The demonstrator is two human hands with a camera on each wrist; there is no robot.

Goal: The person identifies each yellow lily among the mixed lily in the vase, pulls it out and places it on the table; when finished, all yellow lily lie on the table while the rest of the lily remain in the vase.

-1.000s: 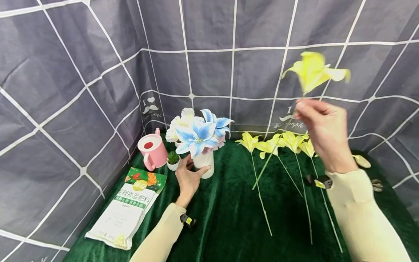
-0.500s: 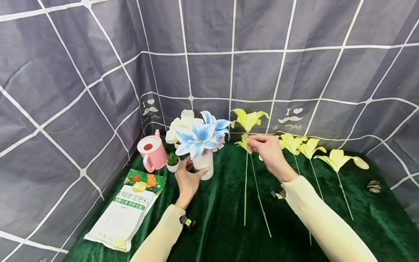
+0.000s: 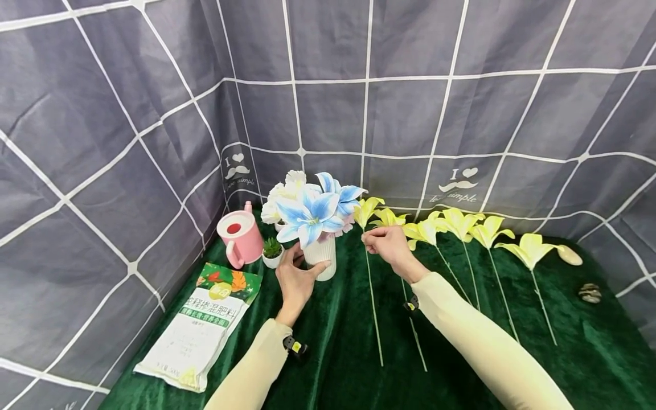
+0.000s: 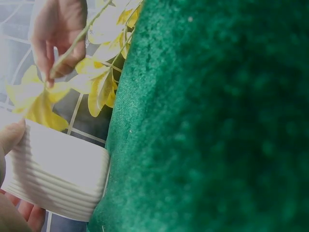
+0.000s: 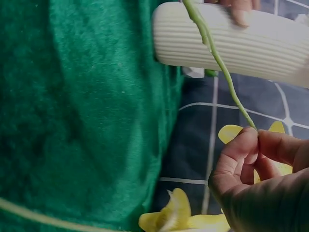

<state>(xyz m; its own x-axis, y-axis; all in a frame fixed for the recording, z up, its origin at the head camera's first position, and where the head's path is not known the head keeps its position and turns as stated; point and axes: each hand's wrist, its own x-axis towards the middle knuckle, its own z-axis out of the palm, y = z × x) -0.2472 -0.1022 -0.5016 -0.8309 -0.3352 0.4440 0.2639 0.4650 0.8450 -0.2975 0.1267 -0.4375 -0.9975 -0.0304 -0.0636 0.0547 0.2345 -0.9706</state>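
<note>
My left hand (image 3: 294,283) grips a white ribbed vase (image 3: 323,259), thumb on the near side and fingers behind. Blue lilies (image 3: 309,214), white flowers and a little pink fill its top. Just right of the vase, my right hand (image 3: 390,248) pinches a yellow lily (image 3: 365,210) by the stem close under the bloom. Its long stem (image 3: 376,319) hangs down, outside the vase. The right wrist view shows thumb and fingertips on the green stem (image 5: 224,72), which crosses in front of the vase (image 5: 188,43). In the left wrist view, the lily's bloom (image 4: 41,104) appears beside the vase (image 4: 63,164).
Several yellow lilies (image 3: 530,250) lie in a row on the green cloth (image 3: 348,353) to the right. A pink watering can (image 3: 243,236), a small potted succulent (image 3: 271,252) and a fertilizer bag (image 3: 200,330) stand or lie left. Stones (image 3: 589,292) lie far right.
My right hand has brought the yellow lily from high on the right, leftward and down, to beside the vase. My left hand has stayed on the vase.
</note>
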